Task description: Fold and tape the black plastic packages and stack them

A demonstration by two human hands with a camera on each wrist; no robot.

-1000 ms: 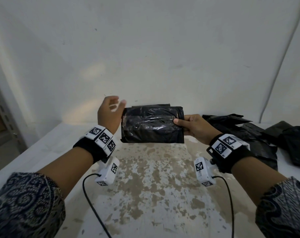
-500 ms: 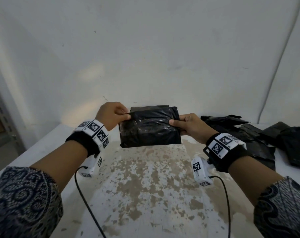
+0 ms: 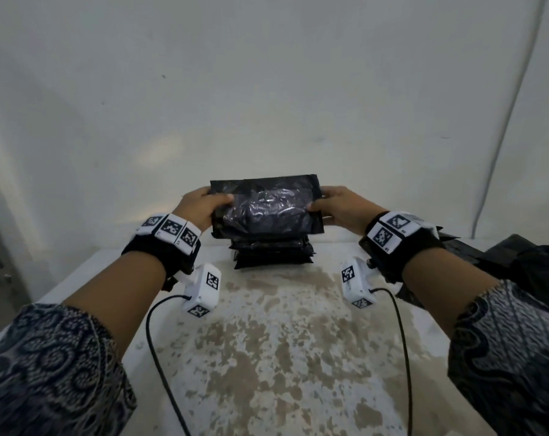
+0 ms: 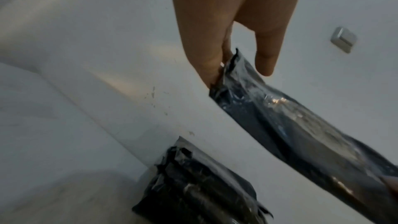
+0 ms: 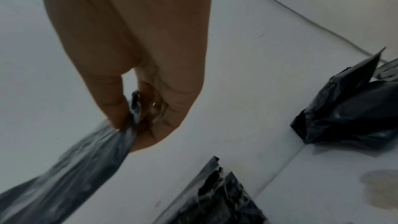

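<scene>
Two patterned sleeves frame the near edge of the head view, and between them spreads the desk, its white top worn into brown patches. Black cables run across it to the white cameras under each wrist. Further out, both wrists wear black bands with checkered markers. The left hand takes the left edge of a folded black package; its grip is a narrow pinch, thumb on the glossy taped top face and fingers beneath, as the left wrist view shows with the fingers against the package end. The right hand holds the opposite edge the same way, with thumb and fingers closed tightly on the crumpled plastic. The package hangs level in the air, directly above a stack of folded black packages that stands on the desk against the wall; whether it touches the stack's top cannot be told. Off to the right lies a loose pile of black bags. Behind everything rises a pale wall.
</scene>
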